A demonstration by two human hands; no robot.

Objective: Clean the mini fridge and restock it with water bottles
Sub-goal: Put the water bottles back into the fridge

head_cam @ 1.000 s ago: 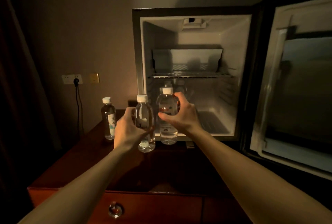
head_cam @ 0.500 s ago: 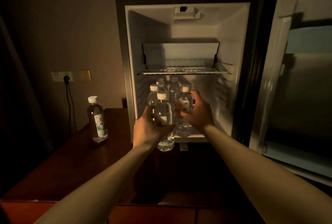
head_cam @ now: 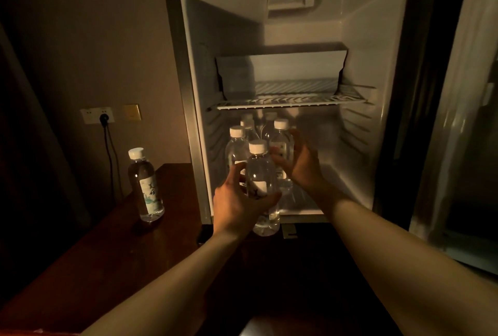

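Observation:
The mini fridge point(head_cam: 377, 39) stands open on a dark wooden cabinet point(head_cam: 113, 241). My left hand point(head_cam: 237, 201) grips a clear water bottle point(head_cam: 260, 174) with a white cap at the fridge's front lip. My right hand point(head_cam: 301, 165) is curled round a second bottle point(head_cam: 281, 141) inside the lower compartment. Several more bottles stand behind them on the fridge floor, one point(head_cam: 237, 144) at the left. Another water bottle point(head_cam: 145, 184) stands alone on the cabinet, left of the fridge.
A wire shelf point(head_cam: 291, 98) spans the fridge above the bottles, with a white freezer box point(head_cam: 280, 71) on it. The fridge door point(head_cam: 463, 120) hangs open at the right. A wall socket with a black plug point(head_cam: 103, 117) and cable sits at the left.
Both hands have carried their bottles from the cabinet top towards the fridge; the right one is now inside the lower compartment. The view has moved closer to the fridge.

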